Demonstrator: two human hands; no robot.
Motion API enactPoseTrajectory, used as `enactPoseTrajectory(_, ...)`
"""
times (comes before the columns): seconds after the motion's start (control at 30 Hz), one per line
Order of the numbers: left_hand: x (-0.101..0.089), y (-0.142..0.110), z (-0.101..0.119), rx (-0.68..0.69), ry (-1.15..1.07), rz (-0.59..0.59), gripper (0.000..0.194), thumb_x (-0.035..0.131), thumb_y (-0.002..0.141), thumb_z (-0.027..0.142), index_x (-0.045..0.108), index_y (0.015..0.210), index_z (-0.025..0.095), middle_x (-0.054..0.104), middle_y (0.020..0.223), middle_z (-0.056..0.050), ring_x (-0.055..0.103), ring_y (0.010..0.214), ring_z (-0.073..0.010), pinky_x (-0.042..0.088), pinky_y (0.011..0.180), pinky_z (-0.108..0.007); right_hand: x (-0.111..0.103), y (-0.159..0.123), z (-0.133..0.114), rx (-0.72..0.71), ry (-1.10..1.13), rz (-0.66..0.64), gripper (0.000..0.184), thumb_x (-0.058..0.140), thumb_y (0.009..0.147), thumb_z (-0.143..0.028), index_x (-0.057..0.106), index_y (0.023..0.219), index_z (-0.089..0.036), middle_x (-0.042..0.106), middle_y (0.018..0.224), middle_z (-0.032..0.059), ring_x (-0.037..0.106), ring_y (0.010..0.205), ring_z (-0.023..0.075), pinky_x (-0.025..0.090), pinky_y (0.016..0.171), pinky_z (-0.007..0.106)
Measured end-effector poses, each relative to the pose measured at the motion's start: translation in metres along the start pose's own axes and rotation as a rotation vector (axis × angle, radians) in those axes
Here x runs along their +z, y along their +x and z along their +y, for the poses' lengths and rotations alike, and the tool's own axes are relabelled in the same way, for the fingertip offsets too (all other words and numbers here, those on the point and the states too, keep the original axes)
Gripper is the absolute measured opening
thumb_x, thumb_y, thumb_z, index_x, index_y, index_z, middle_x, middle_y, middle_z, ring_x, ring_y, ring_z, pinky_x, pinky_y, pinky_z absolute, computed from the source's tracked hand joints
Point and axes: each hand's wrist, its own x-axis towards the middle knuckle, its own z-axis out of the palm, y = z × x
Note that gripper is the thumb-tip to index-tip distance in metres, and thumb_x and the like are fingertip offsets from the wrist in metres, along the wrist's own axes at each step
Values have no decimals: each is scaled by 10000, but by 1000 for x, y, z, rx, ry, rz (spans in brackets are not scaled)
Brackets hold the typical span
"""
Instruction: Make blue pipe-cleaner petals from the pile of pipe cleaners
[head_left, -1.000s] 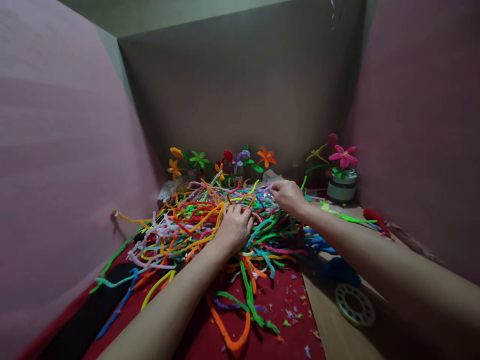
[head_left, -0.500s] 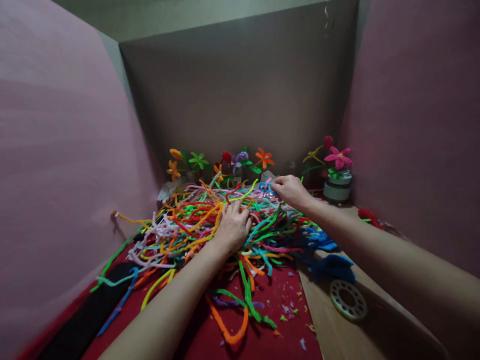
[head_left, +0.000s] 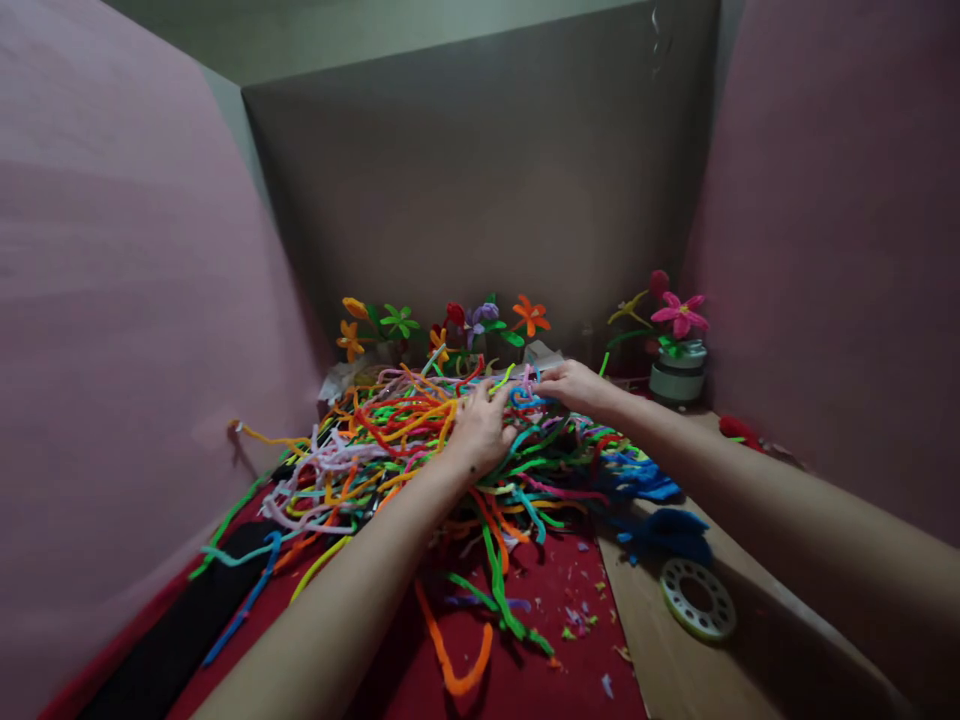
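A big tangled heap of fuzzy pipe cleaners (head_left: 405, 425) in many colours spreads across the middle. My left hand (head_left: 480, 425) lies over the heap, fingers apart and reaching forward among the strands; its fingertips partly blend with them. To its right, my right hand (head_left: 576, 388) has its fingers pinched together on a looped blue pipe cleaner (head_left: 523, 396) at the far side of the heap. A pink strand rises beside that loop. The tips of the right fingers are partly hidden.
Pipe-cleaner flowers (head_left: 530, 315) stand along the back, with a pink flower (head_left: 680, 315) over a pale round jar (head_left: 677, 375) at right. A tape roll (head_left: 698, 600) lies on the wooden board near blue scraps (head_left: 667, 535). Pink panels (head_left: 135, 300) flank both sides.
My left hand has moved slightly forward and right, its fingers opening. My right hand has come down a little with the blue loop, so the two hands are closer together.
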Motion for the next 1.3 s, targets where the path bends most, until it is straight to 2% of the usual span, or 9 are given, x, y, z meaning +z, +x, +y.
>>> enactPoseTrajectory(0.1, 10, 11, 5, -5, 12, -128, 304, 502, 797, 398, 662, 989, 226, 537, 1115, -111, 490, 1050, -312, 311, 910, -539, 3, -3, -7, -68, 326, -30, 179, 514, 724, -226, 642, 680, -110, 620, 602, 21, 553, 546, 104, 437, 533, 198)
enactPoseTrajectory(0.2, 17, 13, 6, 36, -4, -158, 265, 466, 825, 389, 700, 837, 265, 569, 1087, -75, 478, 1069, -304, 289, 908, -549, 0, -3, -10, -55, 536, -5, 115, 549, 694, -183, 631, 651, -114, 629, 604, 29, 567, 555, 112, 459, 542, 209)
enactPoseTrajectory(0.4, 18, 7, 7, 17, -81, -154, 287, 459, 836, 375, 689, 736, 236, 618, 1025, -48, 530, 979, -246, 295, 911, -504, -27, 5, 0, 34, 408, 425, 177, 543, 735, -261, 628, 702, -109, 599, 550, 34, 572, 470, 127, 443, 433, 213)
enactPoseTrajectory(0.47, 15, 10, 9, -19, -129, -125, 256, 497, 812, 374, 684, 710, 232, 639, 951, -39, 546, 937, -238, 307, 907, -497, -35, 7, 4, 27, 394, 488, 218, 544, 743, -303, 631, 749, -103, 621, 592, 51, 579, 465, 127, 442, 416, 209)
enactPoseTrajectory(0.67, -2, 24, 19, -139, -365, 90, 348, 618, 717, 409, 650, 987, 191, 619, 1023, -72, 542, 1004, -220, 379, 905, -374, -22, 0, -2, -5, 435, 348, 202, 518, 759, -275, 636, 798, -115, 628, 624, 41, 579, 449, 118, 458, 414, 212)
enactPoseTrajectory(0.83, -19, 29, 26, -199, -548, 234, 340, 581, 732, 435, 666, 877, 140, 601, 1006, -91, 530, 1013, -194, 398, 887, -296, -2, -10, -9, -51, 181, 401, 242, 486, 792, -286, 661, 737, -130, 626, 605, 36, 577, 532, 119, 429, 498, 201)
enactPoseTrajectory(0.9, -26, 30, 27, -231, -689, 228, 328, 588, 711, 432, 672, 814, 132, 626, 868, -75, 553, 920, -195, 417, 833, -306, 2, -13, -10, -109, 49, 411, 250, 478, 803, -282, 674, 746, -138, 628, 611, 31, 551, 560, 112, 399, 535, 199)
enactPoseTrajectory(1.03, -30, 32, 30, -252, -1000, 66, 158, 659, 578, 276, 652, 597, 119, 571, 536, -5, 532, 567, -137, 428, 594, -268, 3, -19, -13, -257, -99, 406, 227, 488, 801, -263, 677, 742, -152, 615, 630, 14, 496, 591, 103, 343, 570, 197)
enactPoseTrajectory(1.3, -32, 25, 50, -234, -1237, 206, 136, 560, 653, 259, 626, 697, 149, 542, 533, 33, 486, 493, -76, 417, 521, -204, -9, -25, -19, -183, -254, 371, 262, 477, 802, -311, 664, 695, -162, 585, 590, 10, 457, 548, 103, 287, 530, 209)
